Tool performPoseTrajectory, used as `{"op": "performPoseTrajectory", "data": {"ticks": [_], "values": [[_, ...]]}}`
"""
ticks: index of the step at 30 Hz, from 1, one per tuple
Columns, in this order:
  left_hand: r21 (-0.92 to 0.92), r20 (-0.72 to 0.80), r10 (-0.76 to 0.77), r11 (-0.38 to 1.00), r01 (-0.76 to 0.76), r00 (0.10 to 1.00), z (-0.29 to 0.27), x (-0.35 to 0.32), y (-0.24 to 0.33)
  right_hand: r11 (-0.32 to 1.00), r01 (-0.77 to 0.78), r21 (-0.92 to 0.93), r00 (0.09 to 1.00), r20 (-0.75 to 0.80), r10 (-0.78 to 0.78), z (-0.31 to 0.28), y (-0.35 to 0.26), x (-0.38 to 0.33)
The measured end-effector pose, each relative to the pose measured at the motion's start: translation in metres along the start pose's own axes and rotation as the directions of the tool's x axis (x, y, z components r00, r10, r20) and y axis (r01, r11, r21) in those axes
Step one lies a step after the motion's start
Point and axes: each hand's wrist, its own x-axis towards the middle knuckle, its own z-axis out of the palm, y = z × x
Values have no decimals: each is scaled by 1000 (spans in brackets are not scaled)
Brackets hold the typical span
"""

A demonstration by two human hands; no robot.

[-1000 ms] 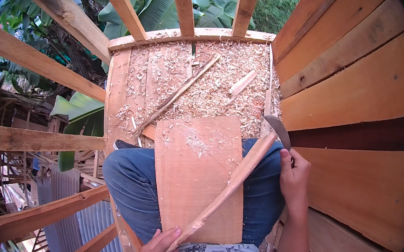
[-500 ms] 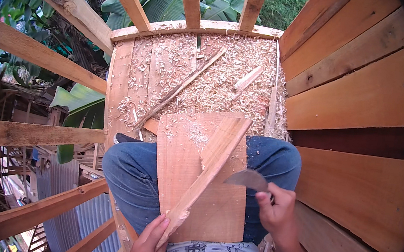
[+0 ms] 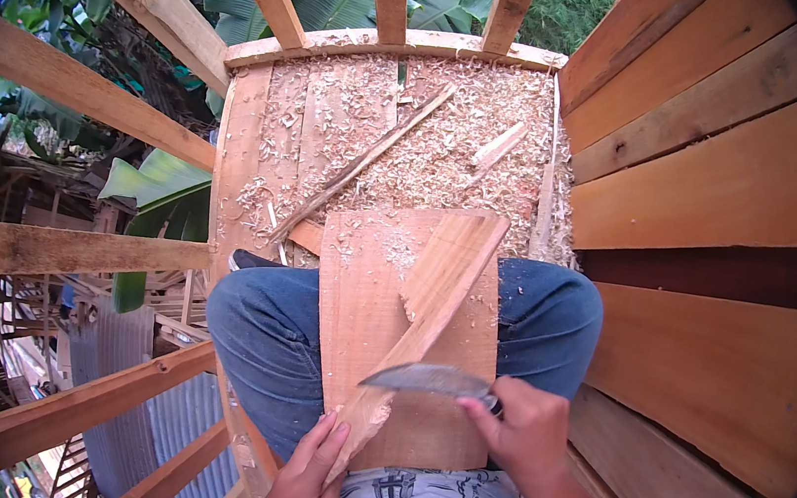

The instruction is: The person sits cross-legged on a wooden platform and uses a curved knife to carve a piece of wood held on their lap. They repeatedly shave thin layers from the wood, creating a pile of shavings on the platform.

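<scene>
My left hand grips the near, narrow end of a pale piece of wood, which widens toward its far end. The piece slants away to the right across a flat board on my lap. In my right hand is a curved knife, held by its handle, most of which my fingers hide. Its grey blade points left and lies across the narrow part of the wood. From this angle I cannot tell whether the edge touches. Rough, cut fibres show on the wood beside my left fingers.
Curled wood shavings cover the plank floor beyond my knees. A long dark-edged stick and a short wood offcut lie among them. Spaced wooden rails stand at left, a plank wall at right.
The knife has moved left and nearer to me, from beside the wood to across its narrow part. The wood has turned slightly, showing more of its broad face. My left hand keeps its grip.
</scene>
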Motion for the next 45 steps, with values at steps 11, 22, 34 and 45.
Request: {"op": "performPoseTrajectory", "data": {"ticks": [11,22,34,45], "values": [[0,13,25,1000,-25,1000,0,-2,0,938,-162,306,927,373,38,1,-23,-8],[-23,18,84,996,-83,996,6,-3,-12,978,-207,5,967,-154,205,-11,17,8],[-14,34,78,997,-77,996,1,3,-3,993,-1,115,999,50,-4,7,-12,-3],[-30,11,103,994,-103,995,7,4,-8,977,-80,199,996,63,68,-4,-2,-11]]}}
